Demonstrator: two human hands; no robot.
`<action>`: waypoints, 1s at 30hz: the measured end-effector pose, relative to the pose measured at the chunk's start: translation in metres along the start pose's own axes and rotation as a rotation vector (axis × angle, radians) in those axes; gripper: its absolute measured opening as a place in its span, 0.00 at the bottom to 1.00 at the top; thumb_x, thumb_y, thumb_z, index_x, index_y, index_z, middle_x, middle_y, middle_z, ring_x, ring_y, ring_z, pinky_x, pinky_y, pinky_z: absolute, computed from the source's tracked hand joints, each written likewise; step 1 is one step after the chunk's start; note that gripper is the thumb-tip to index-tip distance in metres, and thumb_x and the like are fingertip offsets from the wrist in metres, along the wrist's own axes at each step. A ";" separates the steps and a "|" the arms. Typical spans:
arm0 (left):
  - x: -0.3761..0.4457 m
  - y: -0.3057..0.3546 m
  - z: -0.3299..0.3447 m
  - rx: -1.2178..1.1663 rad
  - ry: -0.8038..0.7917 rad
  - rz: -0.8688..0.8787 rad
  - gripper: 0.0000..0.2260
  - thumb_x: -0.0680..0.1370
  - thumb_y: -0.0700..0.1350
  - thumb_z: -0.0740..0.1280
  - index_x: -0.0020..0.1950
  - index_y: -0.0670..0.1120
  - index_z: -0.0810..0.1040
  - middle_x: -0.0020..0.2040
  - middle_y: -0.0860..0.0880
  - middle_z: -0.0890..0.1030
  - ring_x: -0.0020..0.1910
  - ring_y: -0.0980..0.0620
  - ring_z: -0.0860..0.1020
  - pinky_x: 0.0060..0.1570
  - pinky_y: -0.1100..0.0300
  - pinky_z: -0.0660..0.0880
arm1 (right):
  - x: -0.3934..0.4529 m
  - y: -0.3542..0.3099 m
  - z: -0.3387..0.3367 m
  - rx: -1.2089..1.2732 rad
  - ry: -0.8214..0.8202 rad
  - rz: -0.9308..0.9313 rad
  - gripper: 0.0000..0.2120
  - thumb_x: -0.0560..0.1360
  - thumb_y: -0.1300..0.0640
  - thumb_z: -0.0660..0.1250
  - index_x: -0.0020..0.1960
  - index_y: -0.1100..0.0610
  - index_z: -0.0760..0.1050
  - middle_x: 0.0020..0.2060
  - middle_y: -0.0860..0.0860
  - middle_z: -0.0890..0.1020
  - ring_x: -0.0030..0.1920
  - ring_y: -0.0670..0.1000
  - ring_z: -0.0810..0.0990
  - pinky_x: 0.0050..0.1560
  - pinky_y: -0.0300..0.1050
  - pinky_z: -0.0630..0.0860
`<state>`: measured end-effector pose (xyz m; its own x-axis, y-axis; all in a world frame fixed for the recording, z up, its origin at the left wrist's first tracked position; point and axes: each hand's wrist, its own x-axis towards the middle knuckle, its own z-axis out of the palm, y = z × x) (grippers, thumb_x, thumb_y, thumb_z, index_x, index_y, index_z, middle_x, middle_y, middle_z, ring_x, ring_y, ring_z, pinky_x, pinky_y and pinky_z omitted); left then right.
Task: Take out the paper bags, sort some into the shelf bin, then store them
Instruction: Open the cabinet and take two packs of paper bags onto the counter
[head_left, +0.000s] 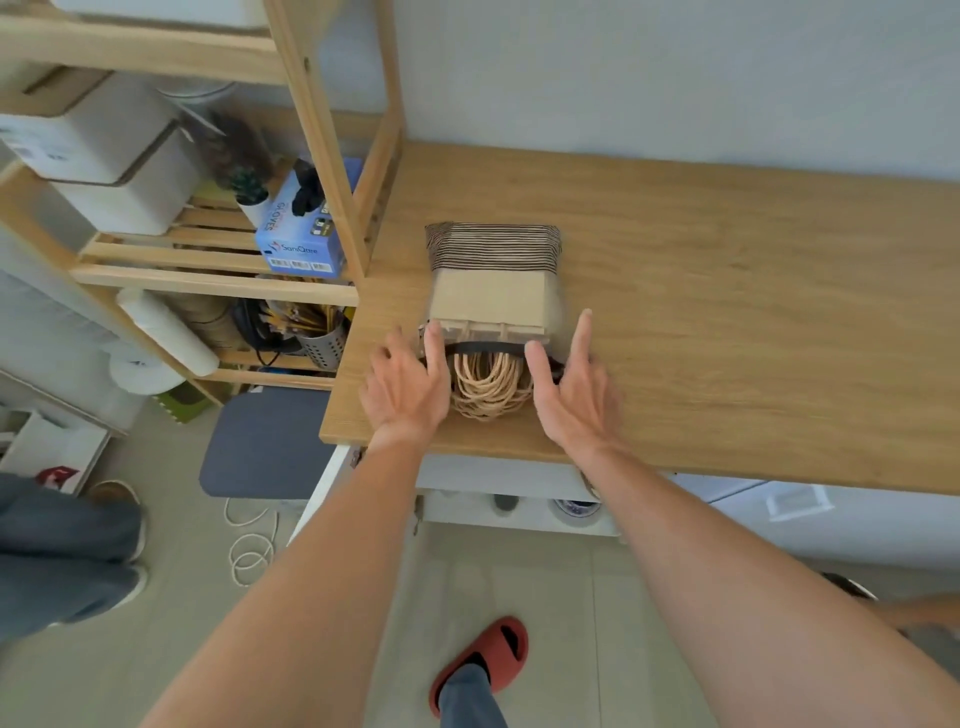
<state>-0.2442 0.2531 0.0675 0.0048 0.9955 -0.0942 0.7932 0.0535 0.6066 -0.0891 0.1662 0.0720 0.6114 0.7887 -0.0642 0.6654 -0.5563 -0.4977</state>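
Paper bags (492, 304) lie stacked on wooden table (727, 332); left hand (408, 387) and right hand (574, 387) flank handles, fingers spread open

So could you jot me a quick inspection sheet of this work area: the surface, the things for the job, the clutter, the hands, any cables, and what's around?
Surface: wooden tabletop, bare apart from the bundle.
Job's things: stack of paper bags lying flat near the table's front left corner, twine handles toward the person.
Clutter: nothing seen on the table.
Hands: left hand and right hand open, either side of the handles, fingertips at the bundle's near end.
Cables: white cord coiled on the floor; dark cables on a lower shelf.
Surroundings: wooden shelf unit to the left with a blue glove box, white bins and a metal utensil holder.
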 end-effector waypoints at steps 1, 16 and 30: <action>-0.013 -0.008 -0.003 -0.038 0.040 0.030 0.30 0.81 0.64 0.47 0.75 0.45 0.64 0.65 0.37 0.74 0.62 0.38 0.73 0.60 0.44 0.69 | -0.013 0.007 0.000 0.028 0.020 0.019 0.40 0.78 0.29 0.46 0.81 0.51 0.43 0.66 0.60 0.74 0.62 0.61 0.75 0.64 0.60 0.70; -0.173 -0.115 0.117 0.054 -0.163 0.210 0.15 0.83 0.52 0.55 0.55 0.43 0.76 0.52 0.41 0.79 0.50 0.39 0.77 0.45 0.53 0.68 | -0.139 0.180 0.076 -0.072 0.022 0.061 0.21 0.80 0.42 0.59 0.63 0.57 0.71 0.58 0.56 0.75 0.58 0.58 0.74 0.59 0.54 0.68; -0.062 -0.072 0.365 -0.291 -0.303 0.009 0.21 0.83 0.55 0.56 0.71 0.43 0.65 0.64 0.40 0.73 0.57 0.46 0.73 0.52 0.59 0.67 | 0.073 0.300 0.167 0.189 0.128 0.320 0.26 0.78 0.41 0.63 0.71 0.54 0.66 0.68 0.58 0.68 0.64 0.60 0.72 0.61 0.52 0.69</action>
<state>-0.0791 0.1590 -0.2583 0.2248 0.9304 -0.2894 0.5876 0.1074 0.8020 0.0838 0.1010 -0.2262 0.8317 0.5374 -0.1395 0.3493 -0.7017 -0.6210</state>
